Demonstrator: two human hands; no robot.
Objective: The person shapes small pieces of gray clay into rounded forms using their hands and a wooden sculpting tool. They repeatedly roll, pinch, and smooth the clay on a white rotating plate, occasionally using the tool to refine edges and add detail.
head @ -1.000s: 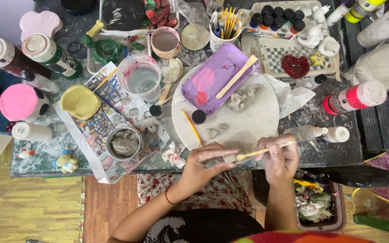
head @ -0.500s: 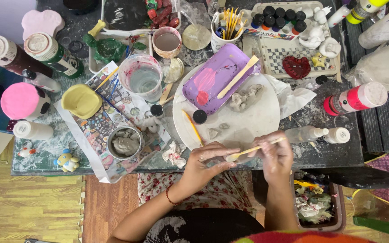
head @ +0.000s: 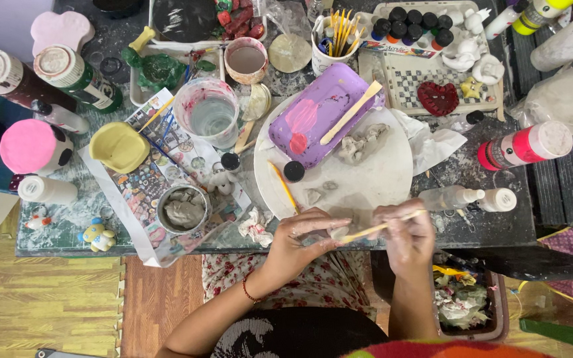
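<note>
Your work table is crowded edge to edge, so everything beyond your fingers is something to knock. Just past your fingertips lies the round white board, and on its far side sits the purple tray with a flat wooden stick across it and a grey clay lump beside it. Out to the left of your left fingers stand the clear water cup and, nearer, the small tin of grey clay; to the right of your right fingers lie two small squeeze bottles on their sides. Your left hand has its fingers closed narrowly around a small clay piece, pinched at the near edge of the table just short of the board. Your right hand grips a thin wooden tool in a tight pencil hold, its tip touching the piece between your left fingertips. The piece looks soft and small, so pressing the tip too hard could gouge or tear it, and squeezing to steady it could flatten its shape. Because you hold it right over the table edge, a slip from your left fingers could drop it into your lap. A wide sweep of your right elbow could also roll the bottles off, and the yellow pencil on the board just beyond your left fingers could be nudged.
</note>
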